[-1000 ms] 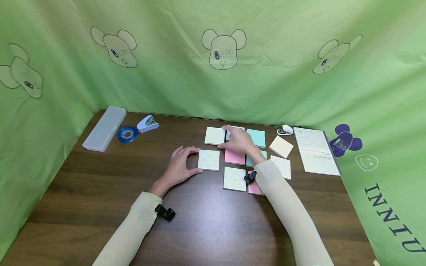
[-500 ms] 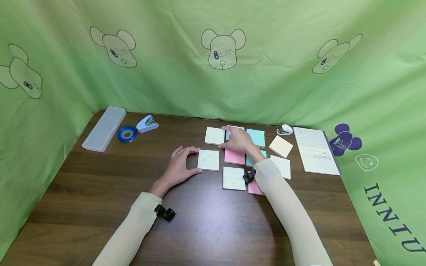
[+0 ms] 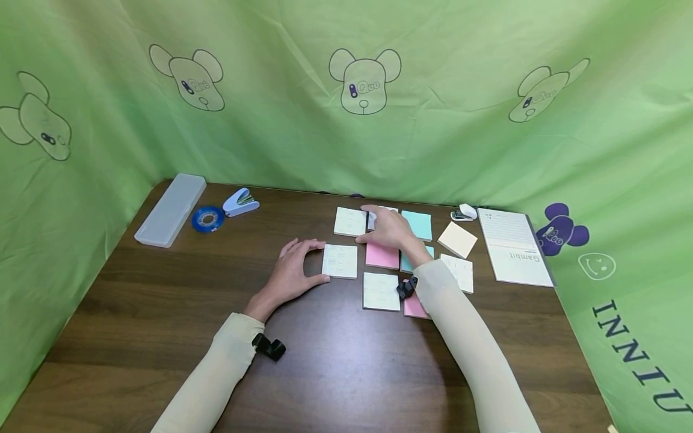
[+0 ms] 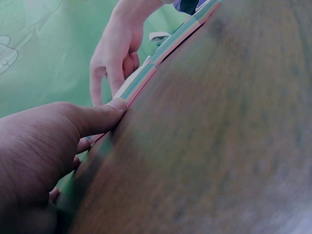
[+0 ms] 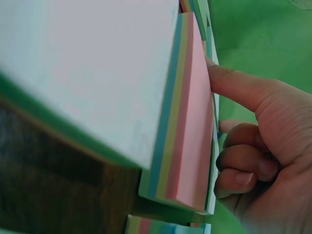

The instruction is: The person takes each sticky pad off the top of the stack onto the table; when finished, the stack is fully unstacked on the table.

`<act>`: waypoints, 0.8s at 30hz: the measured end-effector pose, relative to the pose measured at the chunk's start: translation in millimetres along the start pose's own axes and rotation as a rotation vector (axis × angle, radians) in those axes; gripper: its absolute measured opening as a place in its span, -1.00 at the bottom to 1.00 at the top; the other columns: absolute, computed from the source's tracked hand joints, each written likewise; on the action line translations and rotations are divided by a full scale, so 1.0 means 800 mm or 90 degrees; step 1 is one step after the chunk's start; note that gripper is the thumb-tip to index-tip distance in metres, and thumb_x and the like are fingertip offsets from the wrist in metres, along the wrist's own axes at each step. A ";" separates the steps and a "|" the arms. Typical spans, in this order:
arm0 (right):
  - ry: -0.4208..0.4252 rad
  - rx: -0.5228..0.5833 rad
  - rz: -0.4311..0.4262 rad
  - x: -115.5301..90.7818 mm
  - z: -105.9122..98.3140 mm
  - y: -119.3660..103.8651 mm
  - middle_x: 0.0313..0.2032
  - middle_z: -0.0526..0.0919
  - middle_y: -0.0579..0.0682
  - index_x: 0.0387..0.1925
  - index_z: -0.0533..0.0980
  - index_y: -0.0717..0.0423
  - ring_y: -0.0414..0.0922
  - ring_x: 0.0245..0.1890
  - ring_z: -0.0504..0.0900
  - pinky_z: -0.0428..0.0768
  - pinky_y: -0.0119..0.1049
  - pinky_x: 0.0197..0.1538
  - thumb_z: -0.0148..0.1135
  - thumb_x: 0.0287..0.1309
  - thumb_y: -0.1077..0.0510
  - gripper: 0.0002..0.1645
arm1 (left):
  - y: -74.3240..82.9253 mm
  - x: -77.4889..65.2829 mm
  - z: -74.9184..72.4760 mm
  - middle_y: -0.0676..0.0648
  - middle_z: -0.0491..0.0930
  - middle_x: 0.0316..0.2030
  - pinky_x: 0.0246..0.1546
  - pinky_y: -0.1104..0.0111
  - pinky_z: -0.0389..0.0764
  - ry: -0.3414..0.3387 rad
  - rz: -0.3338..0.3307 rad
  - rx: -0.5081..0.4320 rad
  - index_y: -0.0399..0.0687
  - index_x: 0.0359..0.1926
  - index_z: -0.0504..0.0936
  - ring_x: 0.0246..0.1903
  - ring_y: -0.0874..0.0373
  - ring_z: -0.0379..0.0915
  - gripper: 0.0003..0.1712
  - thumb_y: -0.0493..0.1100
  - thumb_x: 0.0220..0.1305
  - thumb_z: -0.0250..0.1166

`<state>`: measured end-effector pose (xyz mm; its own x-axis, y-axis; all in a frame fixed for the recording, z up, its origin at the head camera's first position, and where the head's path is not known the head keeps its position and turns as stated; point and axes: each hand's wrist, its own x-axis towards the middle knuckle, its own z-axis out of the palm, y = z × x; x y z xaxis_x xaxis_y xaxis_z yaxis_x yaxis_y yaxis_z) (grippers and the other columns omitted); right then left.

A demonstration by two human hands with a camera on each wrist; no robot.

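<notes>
My left hand (image 3: pixel 295 270) pinches a white-topped sticky note pad (image 3: pixel 340 261) by its left side, thumb at the near corner and index finger at the far one. In the left wrist view, my thumb (image 4: pixel 105 117) presses the pad's layered coloured edge. Farther back, my right hand (image 3: pixel 388 228) spans the right side of another white-topped pad (image 3: pixel 349 221) between thumb and index finger; its other fingers (image 5: pixel 241 163) are curled in the right wrist view. Beneath this hand lies a pink pad (image 3: pixel 382 256), and a pad behind it is mostly covered.
Nearby lie a blue pad (image 3: pixel 417 225), white pads (image 3: pixel 381 292) and a cream pad (image 3: pixel 457 239). A white stapler (image 3: pixel 464 212) and a notebook (image 3: pixel 514 246) are at right; a pencil case (image 3: pixel 171 210), blue tape roll (image 3: pixel 208 219) and light-blue stapler (image 3: pixel 240 202) at left.
</notes>
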<state>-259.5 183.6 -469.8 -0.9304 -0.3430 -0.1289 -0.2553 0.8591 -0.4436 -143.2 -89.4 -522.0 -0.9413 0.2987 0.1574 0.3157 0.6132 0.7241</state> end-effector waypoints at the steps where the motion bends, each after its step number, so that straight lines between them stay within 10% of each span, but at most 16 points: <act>1: 0.000 0.002 0.000 -0.001 -0.001 0.001 -0.42 0.56 -0.03 0.66 0.39 -0.10 -0.06 -0.37 0.52 0.61 -0.05 -0.21 0.69 0.14 -0.24 0.13 | 0.000 0.000 0.000 -0.13 0.61 0.43 0.76 -0.03 -0.09 0.000 0.000 0.000 -0.15 0.47 0.53 0.56 -0.16 0.37 -0.11 -0.10 0.20 0.75; 12: 0.020 0.046 -0.040 -0.024 -0.008 -0.005 -0.26 0.76 0.07 0.65 0.37 -0.02 -0.03 -0.31 0.66 0.61 -0.06 -0.24 0.28 0.56 -0.26 -0.17 | -0.001 0.000 -0.002 -0.14 0.59 0.46 0.76 -0.03 -0.10 -0.002 0.007 0.003 -0.16 0.45 0.54 0.57 -0.17 0.35 -0.12 -0.08 0.20 0.74; 24: 0.088 0.121 -0.068 -0.074 0.002 -0.014 -0.67 0.26 -0.23 0.58 0.46 0.02 -0.21 -0.65 0.14 0.15 -0.29 -0.54 0.29 0.59 -0.17 -0.28 | -0.003 0.003 0.000 -0.15 0.59 0.46 0.76 -0.02 -0.09 -0.001 0.008 0.004 -0.17 0.45 0.54 0.57 -0.17 0.36 -0.13 -0.08 0.20 0.74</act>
<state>-201.2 193.4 -458.4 -0.9309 -0.3625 0.0441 -0.3126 0.7287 -0.6093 -146.1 -90.6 -523.2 -0.9371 0.3079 0.1645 0.3279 0.6145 0.7175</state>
